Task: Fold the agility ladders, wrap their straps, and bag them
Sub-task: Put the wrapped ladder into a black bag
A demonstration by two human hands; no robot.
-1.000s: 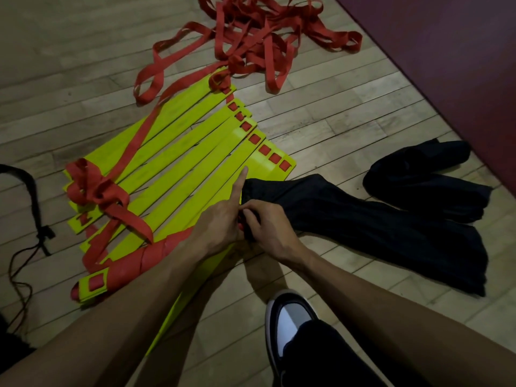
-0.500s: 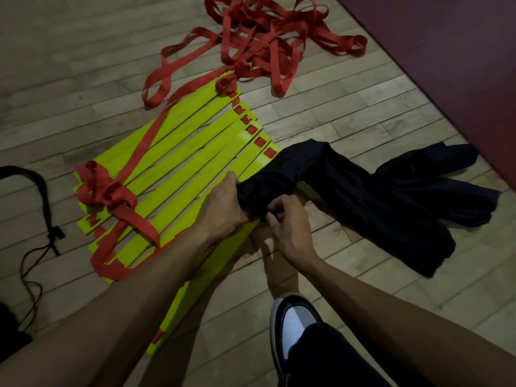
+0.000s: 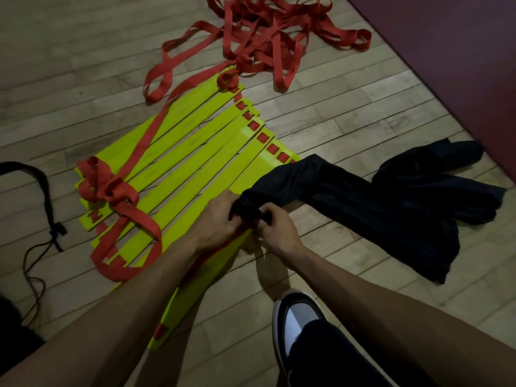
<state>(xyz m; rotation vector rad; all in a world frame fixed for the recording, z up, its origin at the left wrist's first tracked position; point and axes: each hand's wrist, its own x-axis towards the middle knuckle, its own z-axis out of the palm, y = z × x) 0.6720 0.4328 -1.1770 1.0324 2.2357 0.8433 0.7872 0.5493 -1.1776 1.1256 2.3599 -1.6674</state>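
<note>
Yellow ladder rungs (image 3: 178, 160) lie fanned side by side on the wooden floor, threaded on red strap. A knot of red strap (image 3: 109, 188) sits on their left ends, and a loose tangle of red strap (image 3: 268, 32) lies beyond them. A black fabric bag (image 3: 363, 202) stretches to the right, its mouth end lifted over the near rungs. My left hand (image 3: 217, 222) and my right hand (image 3: 273, 230) both pinch the bag's bunched mouth, close together above a yellow rung bundle (image 3: 192, 289) that runs under my left forearm.
A black cord with a strap (image 3: 47, 216) lies at the left edge. A dark red mat (image 3: 446, 65) covers the upper right. My shoe (image 3: 296, 325) stands on the floor below my hands. A second dark fabric piece (image 3: 435, 157) lies behind the bag.
The bag's mouth end has been lifted and pulled left over the rungs. Both hands have closed on its bunched opening, and the wrapped rung bundle now lies further under my left arm.
</note>
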